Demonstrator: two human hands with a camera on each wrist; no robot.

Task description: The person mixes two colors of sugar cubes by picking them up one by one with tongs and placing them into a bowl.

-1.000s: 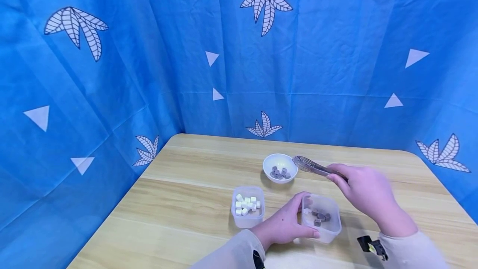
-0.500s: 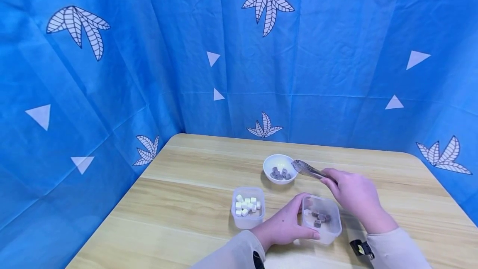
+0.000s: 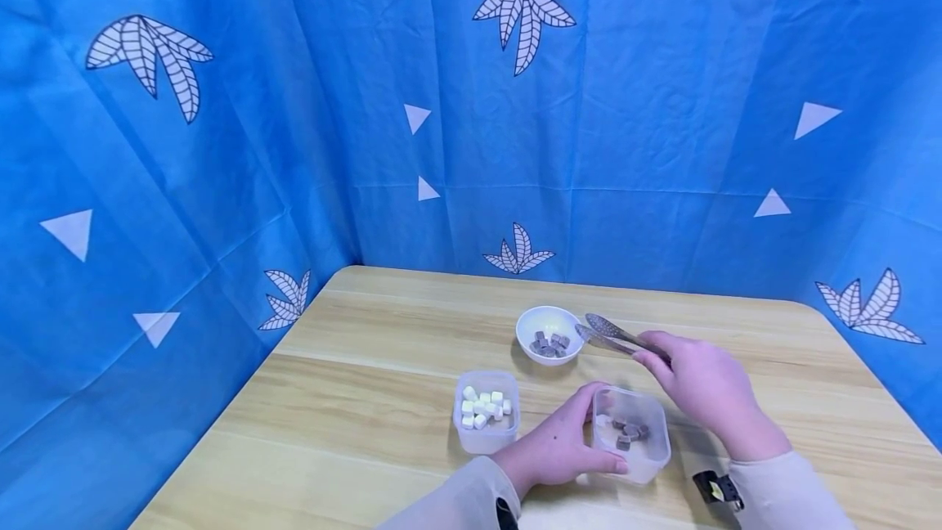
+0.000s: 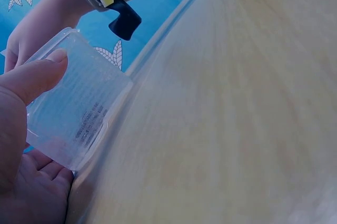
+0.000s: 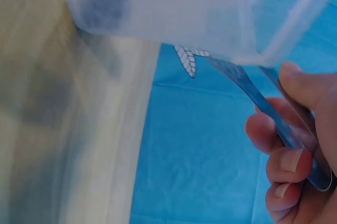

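My right hand (image 3: 710, 387) grips metal tongs (image 3: 621, 335), whose two perforated tips stand apart at the right rim of a white bowl (image 3: 524, 342). Nothing shows between the tips. Several brown cubes (image 3: 548, 343) lie in the bowl. Closer to me, my left hand (image 3: 555, 444) holds a clear plastic container (image 3: 648, 464) by its left side, thumb on the near wall. Inside are several brown cubes (image 3: 631, 433) and a small white piece. In the left wrist view the thumb presses the container wall (image 4: 79, 103). In the right wrist view curled fingers (image 5: 287, 163) hold the tongs.
A second clear container (image 3: 486, 442) with several white cubes (image 3: 486, 407) stands left of my left hand. All of it stands on a wooden table (image 3: 353, 399). A blue patterned curtain (image 3: 648, 105) hangs behind the table and along its sides.
My right hand has moved left and slightly forward, then the tongs' tips have spread beside the bowl. A brown cube seen at the tips earlier is no longer there. My left hand stays put.
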